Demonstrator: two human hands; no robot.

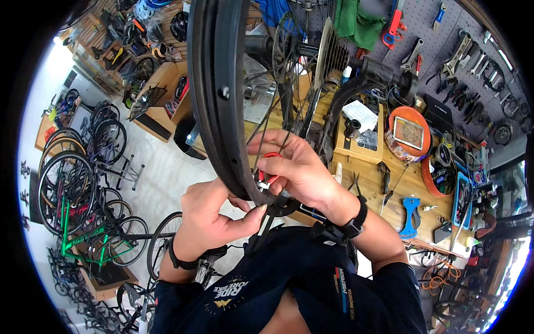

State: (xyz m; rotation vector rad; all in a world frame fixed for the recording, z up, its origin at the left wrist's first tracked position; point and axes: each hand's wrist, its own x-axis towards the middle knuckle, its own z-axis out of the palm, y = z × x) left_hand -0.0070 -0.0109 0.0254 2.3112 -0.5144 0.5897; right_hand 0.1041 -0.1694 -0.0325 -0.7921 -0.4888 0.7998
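A black bicycle wheel rim (207,94) stands upright before me, its thin spokes running to a hub that carries a cassette (336,55). The wheel sits in a dark truing stand (340,107). My right hand (306,173) is closed around a red-handled spoke wrench (270,179) at the spokes, just inside the rim's lower part. Pinching the bottom of the rim, my left hand (207,216) has its thumb on the near side, while some of its fingers are hidden behind the rim.
On the wooden workbench (364,178) at right lie an open cardboard box (361,149), an orange round container (409,131), pliers (356,182) and a blue tool (410,217). Wrenches hang on the grey pegboard (428,55). Bicycles, one with a green frame (67,239), stand at left.
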